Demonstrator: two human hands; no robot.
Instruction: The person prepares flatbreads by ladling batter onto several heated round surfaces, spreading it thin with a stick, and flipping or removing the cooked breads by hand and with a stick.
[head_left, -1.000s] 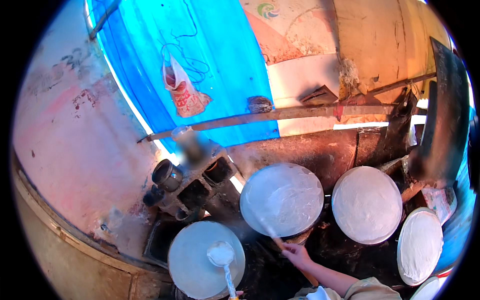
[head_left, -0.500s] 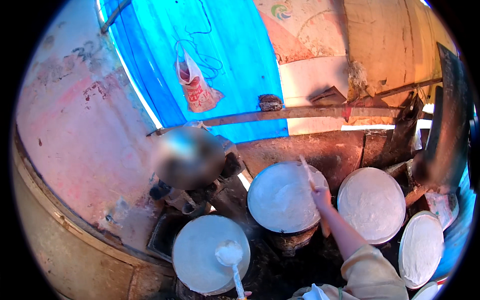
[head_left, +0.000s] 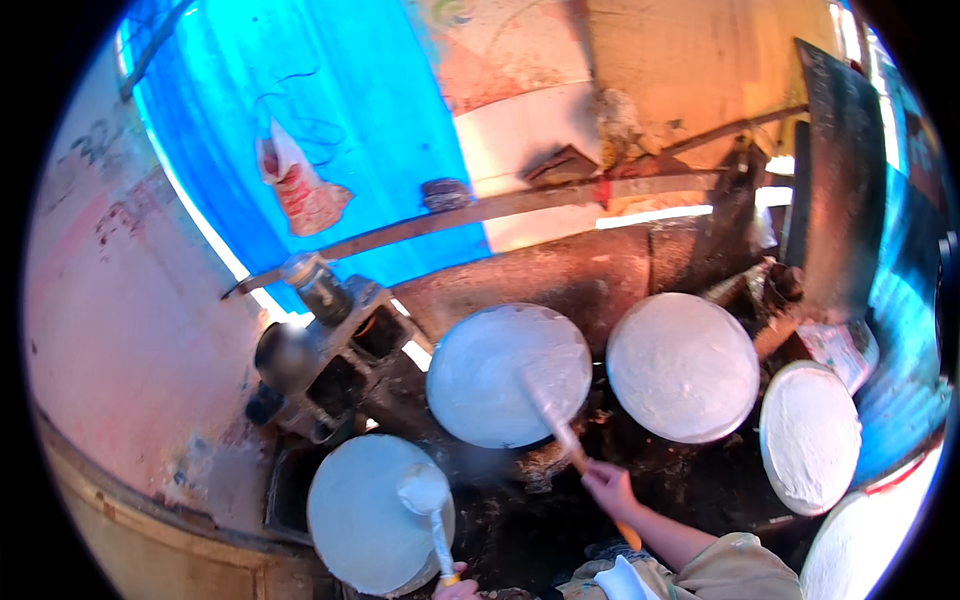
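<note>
My right hand (head_left: pixel 608 488) grips a thin wooden stick (head_left: pixel 560 430). Its blurred far end lies across the centre round white disc (head_left: pixel 490 370). At the bottom edge my left hand (head_left: pixel 456 586) holds the handle of a ladle (head_left: pixel 426 492). The ladle's white-coated bowl rests on the near-left round white disc (head_left: pixel 350 520). Only the knuckles of that hand show. Steam drifts between the two discs.
More white discs sit to the right (head_left: pixel 685 365), far right (head_left: pixel 810 435) and at the lower right edge (head_left: pixel 870 550). Metal pots (head_left: pixel 285 355) and a jar (head_left: pixel 315 285) stand at the left. A wooden beam (head_left: pixel 480 212), blue tarp (head_left: pixel 330 120) and dark board (head_left: pixel 835 180) are behind.
My right hand reached out over the centre disc with the stick, then drew back toward me. The ladle stayed on the near-left disc. The view shifted slightly.
</note>
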